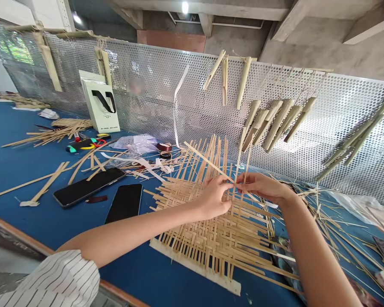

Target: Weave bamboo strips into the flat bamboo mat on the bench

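Observation:
A half-woven mat of pale bamboo strips [195, 221] lies on the blue table, its near ends lined up along a whitish band [195, 266]. Over the mat's right part, my left hand [216, 196] has its thumb and finger pinched on a loose bamboo strip [208, 161] that slants across the upright ones. My right hand [259, 186] meets it from the right, fingertips closed around the same crossing. Two strips rise steeply there, one of them a bamboo strip [239, 157] beside the right fingertips. The exact grip of the right fingers is partly hidden.
Two black phones [88, 186] lie left of the mat. Pliers [81, 145], a white paper bag [100, 104], clear plastic [134, 144] and scattered strips are behind them. A perforated metal screen [153, 94] with hanging bamboo pieces [277, 123] stands behind. Loose scraps [326, 226] cover the right side.

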`<state>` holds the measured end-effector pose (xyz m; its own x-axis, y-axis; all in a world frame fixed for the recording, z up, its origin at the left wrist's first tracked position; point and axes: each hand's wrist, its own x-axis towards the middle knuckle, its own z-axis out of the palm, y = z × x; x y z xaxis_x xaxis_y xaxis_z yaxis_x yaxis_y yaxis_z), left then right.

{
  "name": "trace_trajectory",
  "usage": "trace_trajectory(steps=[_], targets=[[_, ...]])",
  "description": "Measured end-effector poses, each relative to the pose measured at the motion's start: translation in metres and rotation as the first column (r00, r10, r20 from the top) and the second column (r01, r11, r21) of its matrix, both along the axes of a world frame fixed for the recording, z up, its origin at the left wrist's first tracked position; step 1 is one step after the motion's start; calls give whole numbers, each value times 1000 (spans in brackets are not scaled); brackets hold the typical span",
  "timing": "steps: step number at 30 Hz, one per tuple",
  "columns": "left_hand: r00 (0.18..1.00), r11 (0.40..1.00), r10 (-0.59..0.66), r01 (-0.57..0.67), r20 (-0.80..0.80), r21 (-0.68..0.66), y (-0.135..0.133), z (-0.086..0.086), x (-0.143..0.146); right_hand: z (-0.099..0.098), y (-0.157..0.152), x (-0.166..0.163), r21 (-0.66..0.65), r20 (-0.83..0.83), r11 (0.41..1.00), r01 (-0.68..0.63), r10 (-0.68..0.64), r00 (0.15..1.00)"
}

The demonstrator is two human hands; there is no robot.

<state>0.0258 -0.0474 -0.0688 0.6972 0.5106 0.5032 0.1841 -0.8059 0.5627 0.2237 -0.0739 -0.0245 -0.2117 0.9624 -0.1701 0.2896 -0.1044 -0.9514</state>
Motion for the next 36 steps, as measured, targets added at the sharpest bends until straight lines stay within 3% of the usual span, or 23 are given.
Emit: trace_trajectory(steps=[7,11,15,22,28,30,36], targets=[[981,997,48,-58,187,48,3,-4,3,5,-2,-11,48,-19,998,50,-49,999],[922,997,70,-54,381,-53,11,-6,4,6,-3,-11,51,-4,997,61,-61,998],[879,986,69,13,472,-168,19,-8,5,5,-2,-10,52,3,997,58,-58,998],[895,956,138,-9,423,-292,23,-10,8,7,-2,-15,47,-30,997,63,-62,998],[901,977,212,-180,378,-117,17,-5,3,8,-2,-19,62,-17,995,80,-79,997],[893,977,212,-185,397,-106,18,-5,3,7,-2,-18,77,-9,994,79,-78,997],[900,949,226,-118,372,-291,34,-10,5,5,0,-15,96,29,994,58,-61,998]])
